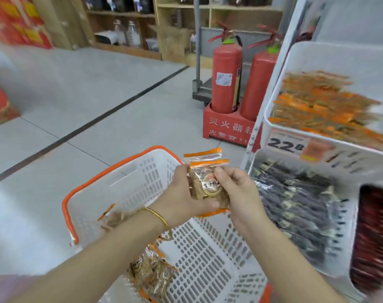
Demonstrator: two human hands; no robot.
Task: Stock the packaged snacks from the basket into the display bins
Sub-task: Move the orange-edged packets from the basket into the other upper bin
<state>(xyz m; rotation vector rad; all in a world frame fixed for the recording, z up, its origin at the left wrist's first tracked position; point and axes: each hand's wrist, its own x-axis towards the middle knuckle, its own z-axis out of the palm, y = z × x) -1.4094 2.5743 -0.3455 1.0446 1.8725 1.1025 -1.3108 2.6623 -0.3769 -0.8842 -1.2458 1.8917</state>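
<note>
While both your hands are gripping orange-edged snack packs (208,186) above the basket (125,178), you are heading for the matching bin (280,88).

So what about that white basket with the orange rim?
The basket looks like white plastic, its walls pierced with rows of slots, with an orange rim and a grip slot in the far wall. It sits open-topped beside the display bins. A few snack packets with orange edges lie inside. The left hand and right hand grip the held packets above it.
</note>
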